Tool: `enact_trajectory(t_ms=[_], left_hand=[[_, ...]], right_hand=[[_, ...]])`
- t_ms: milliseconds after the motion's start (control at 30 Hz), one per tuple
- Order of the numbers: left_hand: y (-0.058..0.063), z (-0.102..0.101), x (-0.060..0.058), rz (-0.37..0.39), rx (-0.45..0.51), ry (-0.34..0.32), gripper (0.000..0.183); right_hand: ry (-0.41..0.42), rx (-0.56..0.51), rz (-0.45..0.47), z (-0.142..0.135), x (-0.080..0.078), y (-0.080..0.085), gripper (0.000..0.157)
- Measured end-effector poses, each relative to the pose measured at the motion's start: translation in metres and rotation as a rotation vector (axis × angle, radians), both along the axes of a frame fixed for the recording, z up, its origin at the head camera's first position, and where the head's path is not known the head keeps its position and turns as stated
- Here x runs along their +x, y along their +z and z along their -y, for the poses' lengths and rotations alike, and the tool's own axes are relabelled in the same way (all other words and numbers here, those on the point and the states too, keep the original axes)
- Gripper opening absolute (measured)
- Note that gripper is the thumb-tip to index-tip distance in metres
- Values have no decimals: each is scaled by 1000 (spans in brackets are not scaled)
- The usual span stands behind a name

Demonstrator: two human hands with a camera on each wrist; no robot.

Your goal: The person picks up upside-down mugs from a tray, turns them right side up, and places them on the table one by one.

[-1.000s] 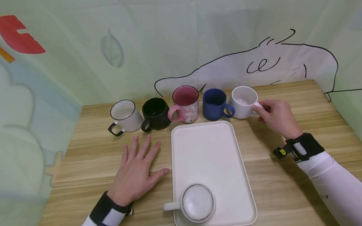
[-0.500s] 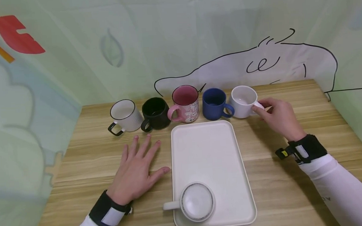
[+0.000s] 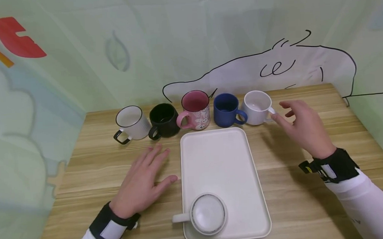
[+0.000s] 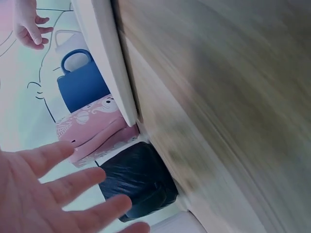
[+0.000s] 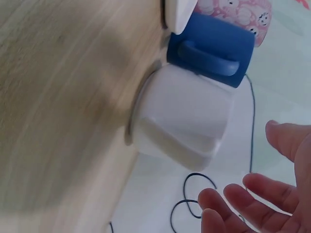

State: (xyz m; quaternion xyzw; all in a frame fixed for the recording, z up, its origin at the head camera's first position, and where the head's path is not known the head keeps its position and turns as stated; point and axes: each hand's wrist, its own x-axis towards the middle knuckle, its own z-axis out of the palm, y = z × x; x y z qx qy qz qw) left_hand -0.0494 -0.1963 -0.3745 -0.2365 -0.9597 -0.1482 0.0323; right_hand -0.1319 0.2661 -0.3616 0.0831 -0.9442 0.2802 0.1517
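Observation:
In the head view my right hand (image 3: 307, 128) hangs beside the plain white mug (image 3: 256, 107) at the row's right end, thumb and fingers spread apart. The right wrist view shows that hand (image 5: 272, 194) away from the white mug's handle (image 5: 175, 143), holding nothing. My left hand (image 3: 138, 187) hovers over the table left of the white tray (image 3: 219, 161), fingers stretched toward the black mug (image 3: 166, 122). Bottom up at the tray's near end stands another white mug (image 3: 208, 214), its handle jutting left past the rim.
Along the back stand a white mug with a black rim (image 3: 135, 125), the black mug, a pink patterned mug (image 3: 200, 115), a blue mug (image 3: 224, 112) and the plain white one. A printed cloth (image 3: 175, 45) hangs behind the wooden table (image 3: 94, 166).
My right hand has let go of the plain white mug's handle and drawn back to the right. The left hand has lifted a little and shifted slightly. The mugs stay put.

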Motion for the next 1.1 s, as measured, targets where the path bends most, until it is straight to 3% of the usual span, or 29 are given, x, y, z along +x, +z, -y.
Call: enact_trajectory(t_ms=[267, 633, 800, 1100], left_hand=[[7, -1, 9, 71, 101, -102, 93], [10, -7, 27, 152, 184, -240, 104], [8, -11, 33, 147, 225, -299, 96], [7, -16, 39, 167, 274, -373, 58]], right_hand=[[132, 73, -103, 6, 21, 9, 49], [443, 195, -206, 6, 42, 2, 71], [531, 250, -153, 7, 54, -6, 76], [587, 349, -14, 7, 70, -15, 86]])
